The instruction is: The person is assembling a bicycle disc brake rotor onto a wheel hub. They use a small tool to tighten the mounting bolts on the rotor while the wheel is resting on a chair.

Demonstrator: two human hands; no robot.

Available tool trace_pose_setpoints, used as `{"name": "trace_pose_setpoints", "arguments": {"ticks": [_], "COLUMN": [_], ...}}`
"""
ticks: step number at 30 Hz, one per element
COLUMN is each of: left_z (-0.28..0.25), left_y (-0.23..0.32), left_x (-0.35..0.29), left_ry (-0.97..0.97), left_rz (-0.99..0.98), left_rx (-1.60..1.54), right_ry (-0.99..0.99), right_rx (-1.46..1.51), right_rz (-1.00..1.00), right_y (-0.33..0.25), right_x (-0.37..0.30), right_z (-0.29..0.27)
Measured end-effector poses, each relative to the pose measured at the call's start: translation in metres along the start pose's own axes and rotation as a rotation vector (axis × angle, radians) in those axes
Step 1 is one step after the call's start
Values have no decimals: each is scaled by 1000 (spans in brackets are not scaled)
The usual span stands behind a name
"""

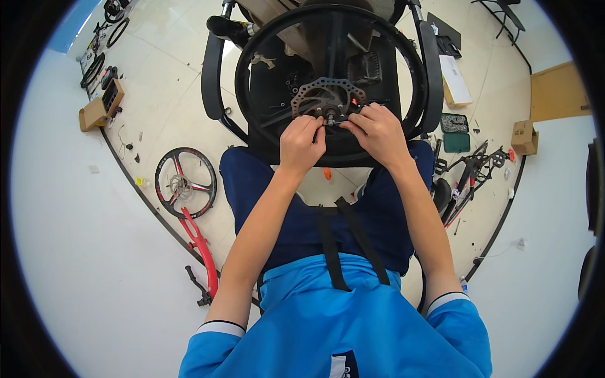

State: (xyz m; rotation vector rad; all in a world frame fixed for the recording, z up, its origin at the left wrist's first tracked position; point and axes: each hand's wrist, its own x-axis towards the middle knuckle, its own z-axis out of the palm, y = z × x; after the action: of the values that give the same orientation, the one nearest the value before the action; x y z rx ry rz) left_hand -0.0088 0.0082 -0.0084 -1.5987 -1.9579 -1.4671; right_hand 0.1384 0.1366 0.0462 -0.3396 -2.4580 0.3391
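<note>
A black wheel (pixel 241 82) lies across the seat and armrests of a black office chair (pixel 432 82) in front of my knees. A brake disc (pixel 313 86) with a ring of holes sits at its middle, around a hub axle (pixel 330 112). My left hand (pixel 301 143) is closed at the left of the axle, fingertips pinched together; what they hold, if anything, is too small to make out. From the right, my right hand (pixel 380 133) pinches a thin dark rod (pixel 341 122) whose end points at the axle. Its kind is unclear.
On the chair seat, below the rim, lie a pale metal part (pixel 263 61) and small loose pieces. A three-spoke wheel (pixel 159 189) and a red frame part (pixel 203 252) lie on the left floor. At right are a green case (pixel 455 142), a bicycle frame (pixel 471 173) and a cardboard box (pixel 523 137).
</note>
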Motion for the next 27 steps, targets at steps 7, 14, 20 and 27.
{"name": "trace_pose_setpoints", "arguments": {"ticks": [7,14,20,27], "left_z": [-3,-7,-2,-9], "left_y": [-8,-5,-8,-11], "left_x": [-1,5,4,5], "left_ry": [-23,-89,-36,-105], "left_rz": [118,132,168,144], "left_rx": [-4,23,27,28], "right_ry": [-45,17,-27,41], "right_rx": [9,63,76,100], "right_rz": [87,161,187,323], "right_y": [-12,-6,-6,-22], "right_x": [-18,-11,-18,-34], "right_z": [7,6,9,28]}}
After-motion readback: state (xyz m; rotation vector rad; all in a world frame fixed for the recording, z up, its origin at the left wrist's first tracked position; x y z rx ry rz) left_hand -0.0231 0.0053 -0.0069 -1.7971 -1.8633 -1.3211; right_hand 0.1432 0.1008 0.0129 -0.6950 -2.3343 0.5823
